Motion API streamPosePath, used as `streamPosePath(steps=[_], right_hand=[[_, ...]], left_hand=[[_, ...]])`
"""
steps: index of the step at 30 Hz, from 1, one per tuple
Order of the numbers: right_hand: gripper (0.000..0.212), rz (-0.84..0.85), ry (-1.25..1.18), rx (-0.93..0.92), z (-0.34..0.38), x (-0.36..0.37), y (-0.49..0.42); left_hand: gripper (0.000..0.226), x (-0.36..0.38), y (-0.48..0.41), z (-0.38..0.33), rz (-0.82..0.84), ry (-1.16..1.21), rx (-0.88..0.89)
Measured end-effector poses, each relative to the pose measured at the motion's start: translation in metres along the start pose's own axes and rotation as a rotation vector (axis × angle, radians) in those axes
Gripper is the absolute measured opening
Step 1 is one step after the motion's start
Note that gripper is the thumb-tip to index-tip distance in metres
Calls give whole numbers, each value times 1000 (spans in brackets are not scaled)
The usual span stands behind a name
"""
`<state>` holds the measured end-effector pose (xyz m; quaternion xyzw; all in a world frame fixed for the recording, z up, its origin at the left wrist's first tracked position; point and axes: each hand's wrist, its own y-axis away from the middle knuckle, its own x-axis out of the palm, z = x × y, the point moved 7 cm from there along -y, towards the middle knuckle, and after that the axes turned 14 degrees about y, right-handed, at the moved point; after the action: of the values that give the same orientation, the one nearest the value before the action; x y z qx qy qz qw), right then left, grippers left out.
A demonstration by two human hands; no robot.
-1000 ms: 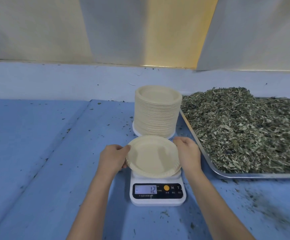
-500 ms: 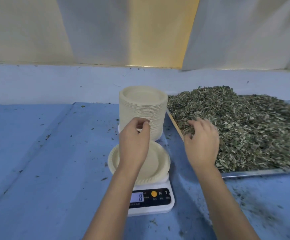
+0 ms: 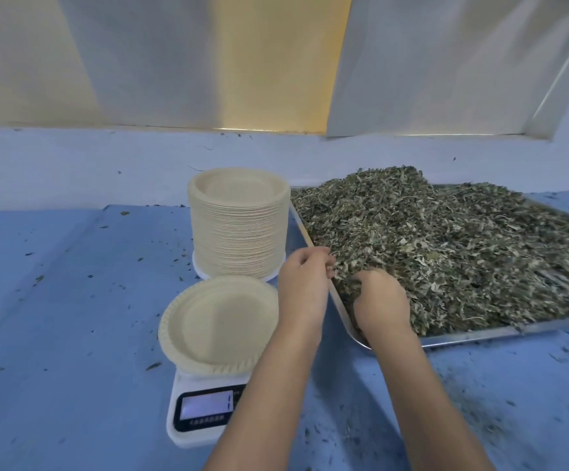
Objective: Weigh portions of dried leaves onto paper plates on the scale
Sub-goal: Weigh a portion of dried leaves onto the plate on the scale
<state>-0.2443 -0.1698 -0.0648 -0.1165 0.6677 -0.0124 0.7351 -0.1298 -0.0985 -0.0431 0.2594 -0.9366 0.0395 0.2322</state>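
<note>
Plate of pale paper (image 3: pixel 220 326) atop the white digital scale (image 3: pixel 205 413), right of it your right hand (image 3: pixel 379 300) clutches dried green leaves (image 3: pixel 446 246) on a steel tray (image 3: pixel 480 333), your left hand (image 3: pixel 305 277) curled alongside, hold unclear.

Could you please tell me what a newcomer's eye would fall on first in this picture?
Most likely the big heap of leaves filling the tray on the right, where the right hand digs in with curled fingers and the left hand reaches at the tray's near-left edge. Next comes the tall stack of plates just left of the tray, and in front of it a bare plate on the scale.
</note>
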Motion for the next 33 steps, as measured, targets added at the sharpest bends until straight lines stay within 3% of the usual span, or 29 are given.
streamPosePath(steps=[6, 10, 16, 20, 23, 28, 33], right_hand=[[40, -175, -203, 45, -13, -15, -7], [28, -256, -566, 106, -27, -20, -13], [25, -174, -1200, 294, -34, -6, -13], [26, -81, -1436, 310, -24, -3, -10], [27, -57, -1514, 320, -19, -5, -5], [28, -25, -1615, 245, -7, -23, 1], [29, 124, -1800, 6, 29, -48, 13]], left_hand=[[44, 16, -8, 44, -9, 282, -223], [47, 27, -12, 57, -28, 416, -250], [50, 41, -18, 64, -29, 416, -262], [48, 46, -17, 62, -27, 456, -282], [32, 48, -14, 58, -43, 502, -297], [49, 38, -15, 41, -6, 708, -259], [44, 10, -16, 5, 22, 768, -203]])
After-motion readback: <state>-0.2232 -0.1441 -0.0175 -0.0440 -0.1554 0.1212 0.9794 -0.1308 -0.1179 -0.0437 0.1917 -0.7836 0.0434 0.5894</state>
